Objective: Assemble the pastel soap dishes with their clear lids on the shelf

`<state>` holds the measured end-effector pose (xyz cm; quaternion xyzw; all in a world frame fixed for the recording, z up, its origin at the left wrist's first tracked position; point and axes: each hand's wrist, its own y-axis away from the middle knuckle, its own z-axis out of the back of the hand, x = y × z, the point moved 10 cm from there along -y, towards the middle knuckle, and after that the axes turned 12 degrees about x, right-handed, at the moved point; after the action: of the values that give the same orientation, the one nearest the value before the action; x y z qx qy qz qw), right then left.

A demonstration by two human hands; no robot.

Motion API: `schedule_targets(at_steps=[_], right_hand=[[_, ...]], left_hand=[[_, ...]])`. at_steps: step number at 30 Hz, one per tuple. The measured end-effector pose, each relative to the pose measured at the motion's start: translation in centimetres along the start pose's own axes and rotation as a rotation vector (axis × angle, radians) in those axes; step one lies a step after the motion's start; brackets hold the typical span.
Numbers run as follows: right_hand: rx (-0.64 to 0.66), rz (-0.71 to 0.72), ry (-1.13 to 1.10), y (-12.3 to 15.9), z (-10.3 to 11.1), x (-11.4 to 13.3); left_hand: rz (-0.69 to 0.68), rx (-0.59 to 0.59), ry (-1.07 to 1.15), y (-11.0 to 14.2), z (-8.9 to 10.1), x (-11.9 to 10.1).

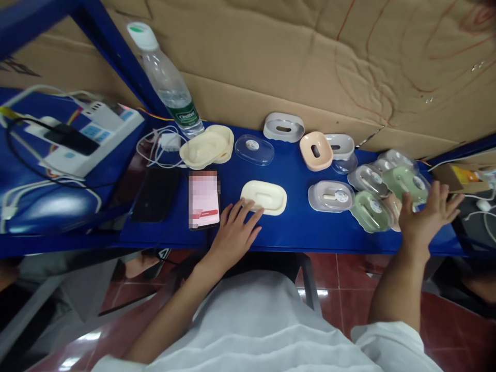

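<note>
One cream soap-dish tray (267,195) lies flat at the centre of the frame. The left hand (234,231) has loosely spread fingers on its lower-left rim, pinching nothing; light, even pressure should prevent sliding. At the right side, the right hand (421,222) is spread wide beside the green soap box (405,189); whether they touch, I cannot tell.

Cream dish (264,198): smooth, matt plastic!
Clear lid (260,155): glossy plastic, gleaming!
Counter (290,233): glossy, perhaps painted metal
Backing (248,67): matt cardboard
</note>
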<state>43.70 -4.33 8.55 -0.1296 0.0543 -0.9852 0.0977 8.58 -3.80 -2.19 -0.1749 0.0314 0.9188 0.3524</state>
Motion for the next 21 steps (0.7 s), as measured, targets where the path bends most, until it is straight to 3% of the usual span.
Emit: schedule_targets(at_steps=[6, 10, 15, 18, 21], right_hand=[[0.098, 0.146, -0.06, -5.1, -6.2, 11.3], [0.174, 0.221, -0.056, -10.1, -11.3, 16.2], [0.245, 0.166, -0.002, -17.5, -15.3, 16.9], [0.274, 0.152, 0.04, -18.2, -15.2, 15.9], [0.27, 0.126, 0.006, -18.0, -13.7, 13.9]], left_hand=[[0.008, -0.061, 0.059, 0.7, 0.3, -0.8], [-0.001, -0.077, 0.081, 1.1, 0.3, -0.8], [0.003, -0.112, 0.084, 1.9, 0.7, -0.7], [0.017, -0.143, 0.09, 2.2, 1.0, -0.3], [0.045, -0.169, 0.093, 2.0, 1.3, 0.3]])
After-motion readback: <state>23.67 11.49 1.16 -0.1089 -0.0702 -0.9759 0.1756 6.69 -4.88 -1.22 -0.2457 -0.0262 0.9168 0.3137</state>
